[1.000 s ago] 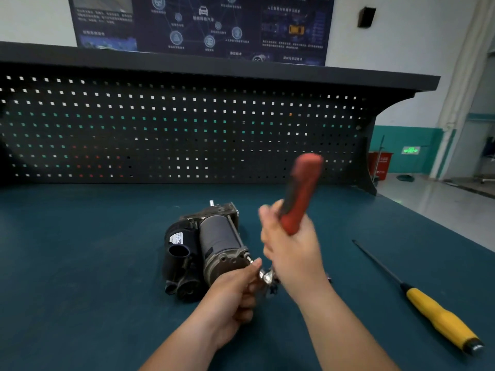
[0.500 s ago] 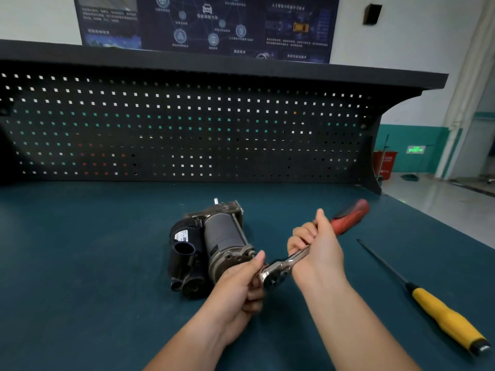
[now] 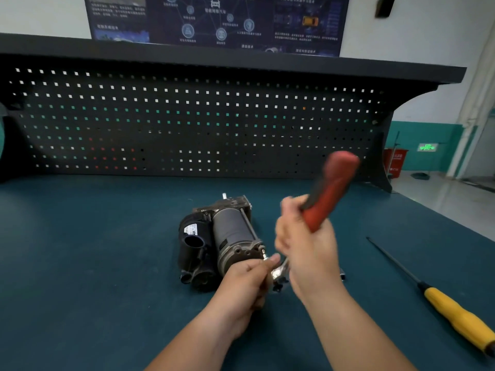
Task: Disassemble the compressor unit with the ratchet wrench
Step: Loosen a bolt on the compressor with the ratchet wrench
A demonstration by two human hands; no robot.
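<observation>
The dark compressor unit [image 3: 222, 236] lies on its side in the middle of the green bench top. My right hand [image 3: 308, 245] grips the red handle of the ratchet wrench [image 3: 330, 191], which points up and away, blurred by motion. The wrench's chrome head [image 3: 280, 273] sits at the near end of the compressor, on a bolt of the grey end cap. My left hand [image 3: 249, 282] pinches the wrench head and its socket and steadies it against the cap.
A long screwdriver with a yellow handle [image 3: 460, 317] lies on the bench to the right. A black pegboard back panel [image 3: 187, 124] closes the far side under a shelf. The bench's right edge [image 3: 455, 223] drops to the floor.
The ratchet handle has swung up from low and pointing right to steeply raised, as it was one second ago. My left hand has stayed on the wrench head. The compressor has not moved.
</observation>
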